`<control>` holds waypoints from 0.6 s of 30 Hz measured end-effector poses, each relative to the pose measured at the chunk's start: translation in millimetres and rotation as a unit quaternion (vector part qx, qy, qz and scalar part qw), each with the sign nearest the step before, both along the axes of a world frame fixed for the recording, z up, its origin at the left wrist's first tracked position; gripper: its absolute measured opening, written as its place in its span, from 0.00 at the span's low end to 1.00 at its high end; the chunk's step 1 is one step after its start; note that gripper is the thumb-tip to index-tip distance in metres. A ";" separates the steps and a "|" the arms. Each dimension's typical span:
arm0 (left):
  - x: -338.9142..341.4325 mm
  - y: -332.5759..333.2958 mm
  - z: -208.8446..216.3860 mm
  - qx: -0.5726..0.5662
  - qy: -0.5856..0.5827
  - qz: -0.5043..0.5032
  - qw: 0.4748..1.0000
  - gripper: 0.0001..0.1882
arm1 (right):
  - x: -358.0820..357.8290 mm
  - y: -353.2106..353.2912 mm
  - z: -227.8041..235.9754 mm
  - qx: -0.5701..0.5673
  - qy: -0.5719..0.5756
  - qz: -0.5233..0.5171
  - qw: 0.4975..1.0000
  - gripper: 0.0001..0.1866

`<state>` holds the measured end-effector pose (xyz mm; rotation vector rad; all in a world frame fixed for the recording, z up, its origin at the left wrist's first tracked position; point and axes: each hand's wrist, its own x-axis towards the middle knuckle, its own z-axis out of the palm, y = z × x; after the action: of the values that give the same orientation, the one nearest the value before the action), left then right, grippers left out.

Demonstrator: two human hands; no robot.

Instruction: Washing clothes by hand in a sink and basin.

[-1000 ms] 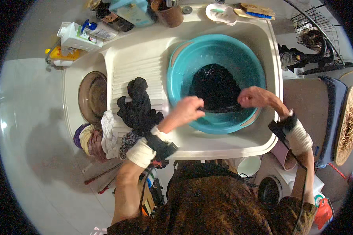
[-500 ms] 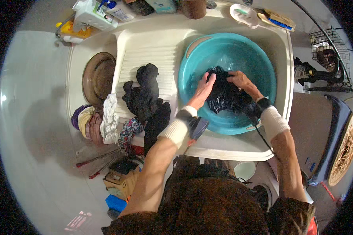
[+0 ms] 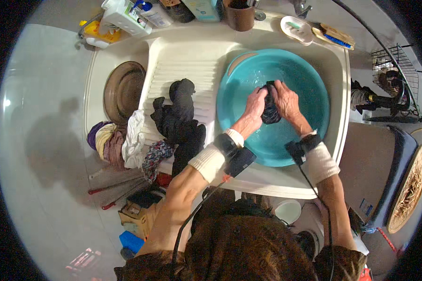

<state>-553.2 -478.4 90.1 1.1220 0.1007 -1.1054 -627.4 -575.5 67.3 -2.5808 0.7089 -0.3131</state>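
A teal basin (image 3: 310, 86) with a glossy black cloth (image 3: 271, 113) bunched over its middle — the left hand (image 3: 254, 107) and right hand (image 3: 287, 102) grip it from either side, fingers curled closed; squeezing evenly, low above the basin, should keep drips inside — dark garments (image 3: 176, 117) lie left of the basin

Basin (image 3: 276, 147) in the sink (image 3: 338, 110), right of the washboard (image 3: 187, 70).

From the person's head, a wide fisheye camera looks steeply down past the brown shirt (image 3: 248, 246) at the nearby sink (image 3: 286, 185), left hand (image 3: 252, 111) and right hand (image 3: 288, 102) right of centre.
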 end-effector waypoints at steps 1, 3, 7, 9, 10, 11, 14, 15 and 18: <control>3.2 6.1 4.1 0.023 -0.054 -0.041 0.997 0.11 | -5.0 -5.5 -23.9 0.003 0.050 0.010 0.999 0.10; 0.6 6.6 9.2 0.032 -0.116 -0.111 0.987 0.12 | -39.3 -27.8 -81.2 -0.026 0.102 0.028 0.994 0.13; 23.0 46.0 -11.6 0.142 -0.200 -0.182 0.952 0.22 | -45.1 -33.1 -96.4 0.047 0.235 -0.097 0.966 0.20; 19.0 58.8 -29.9 0.197 -0.314 -0.196 0.908 0.25 | -45.8 -14.4 -103.4 0.032 0.254 -0.033 0.966 0.21; 16.9 58.8 -34.3 0.244 -0.427 -0.206 0.846 0.28 | -47.3 -7.1 -107.0 0.014 0.268 0.030 0.963 0.22; 20.2 58.8 -33.9 0.237 -0.382 -0.232 0.862 0.32 | -44.0 7.9 -105.7 0.007 0.314 0.104 0.944 0.22; 18.6 56.3 -33.5 0.210 -0.304 -0.242 0.897 0.33 | -44.8 7.5 -76.1 0.045 0.368 0.255 0.893 0.20; 21.1 57.9 -41.6 0.160 -0.301 -0.240 0.909 0.35 | -40.8 -5.1 -80.6 0.027 0.405 0.233 0.884 0.16; 6.4 47.9 -32.1 0.165 -0.385 -0.296 0.858 0.37 | -74.4 -38.2 -100.0 0.031 0.282 -0.011 0.959 0.14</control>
<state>-546.8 -430.5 57.9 1.9163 -0.7609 -1.1000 -701.8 -613.7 -32.7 -2.6114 0.9164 0.4554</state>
